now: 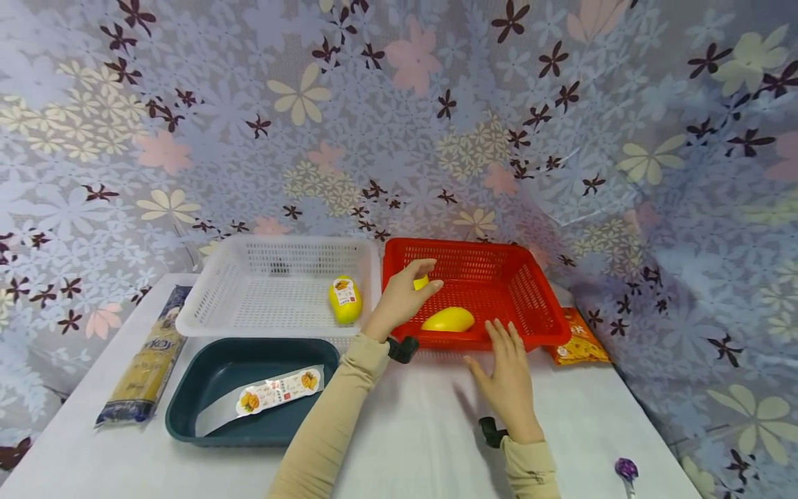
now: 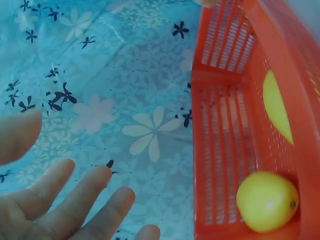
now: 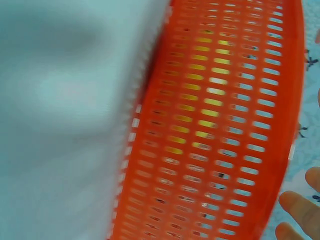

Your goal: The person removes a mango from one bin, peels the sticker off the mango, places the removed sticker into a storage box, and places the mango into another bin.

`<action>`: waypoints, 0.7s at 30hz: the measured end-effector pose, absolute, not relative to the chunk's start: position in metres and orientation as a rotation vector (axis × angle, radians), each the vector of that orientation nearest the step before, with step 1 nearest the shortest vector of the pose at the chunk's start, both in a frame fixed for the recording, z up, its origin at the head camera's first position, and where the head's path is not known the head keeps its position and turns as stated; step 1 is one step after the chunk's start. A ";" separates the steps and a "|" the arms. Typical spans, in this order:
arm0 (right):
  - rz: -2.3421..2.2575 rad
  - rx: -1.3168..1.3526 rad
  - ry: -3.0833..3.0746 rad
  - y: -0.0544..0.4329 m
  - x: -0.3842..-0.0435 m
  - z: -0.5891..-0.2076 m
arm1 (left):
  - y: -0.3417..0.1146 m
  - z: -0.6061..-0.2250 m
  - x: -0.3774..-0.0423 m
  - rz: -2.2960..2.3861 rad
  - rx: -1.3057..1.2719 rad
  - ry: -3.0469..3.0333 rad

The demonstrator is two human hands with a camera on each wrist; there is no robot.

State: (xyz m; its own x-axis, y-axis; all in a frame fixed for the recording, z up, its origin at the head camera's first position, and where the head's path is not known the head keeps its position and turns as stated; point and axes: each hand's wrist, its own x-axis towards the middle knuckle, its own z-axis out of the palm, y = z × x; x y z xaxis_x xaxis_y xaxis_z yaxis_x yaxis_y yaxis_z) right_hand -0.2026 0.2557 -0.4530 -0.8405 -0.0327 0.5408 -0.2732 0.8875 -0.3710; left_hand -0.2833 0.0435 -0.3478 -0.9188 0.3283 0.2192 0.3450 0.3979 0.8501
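My left hand [image 1: 402,298] hovers over the left side of the red basket [image 1: 492,291], fingers spread and holding nothing. A yellow mango [image 1: 420,283] shows partly behind that hand; another mango [image 1: 449,319] lies near the basket's front wall. In the left wrist view both fruits, a rounded mango [image 2: 267,201] and a half-hidden one [image 2: 278,107], lie inside the basket. My right hand [image 1: 508,378] is just at the basket's front rim, its fingers extended and nothing in them. Through the basket's slotted wall [image 3: 200,165], yellow shows in the right wrist view.
Left of the red basket stands a white basket [image 1: 212,291] with a labelled yellow mango [image 1: 345,299]. A dark teal tray [image 1: 181,409] before it holds a printed label strip [image 1: 268,395]. Pasta [image 1: 146,367] lies far left, an orange snack bag [image 1: 580,339] right, a purple lollipop [image 1: 626,469] near front right.
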 end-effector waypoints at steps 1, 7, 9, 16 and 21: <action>0.612 0.222 -2.509 0.256 -0.202 -0.451 | 0.042 -0.349 -0.280 -1.562 -0.618 -2.613; 0.686 0.249 -2.455 0.251 -0.197 -0.440 | 0.031 -0.358 -0.263 -1.338 -0.583 -2.631; 0.711 0.268 -2.436 0.247 -0.195 -0.438 | 0.027 -0.360 -0.256 -1.270 -0.574 -2.641; 0.750 0.306 -2.414 0.240 -0.196 -0.439 | 0.003 -0.371 -0.238 -1.131 -0.520 -2.591; 0.741 0.317 -2.421 0.237 -0.196 -0.441 | -0.022 -0.384 -0.226 -1.070 -0.468 -2.543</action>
State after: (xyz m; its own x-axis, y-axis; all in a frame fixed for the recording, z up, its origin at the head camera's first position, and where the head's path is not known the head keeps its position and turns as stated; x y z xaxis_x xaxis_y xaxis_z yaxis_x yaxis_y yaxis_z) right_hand -0.1964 0.2367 -0.4408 -0.8025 -0.0541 0.5942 -0.3775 0.8174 -0.4353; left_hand -0.2262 -0.0219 -0.3837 -0.8872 0.1664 0.4304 0.4241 0.6618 0.6183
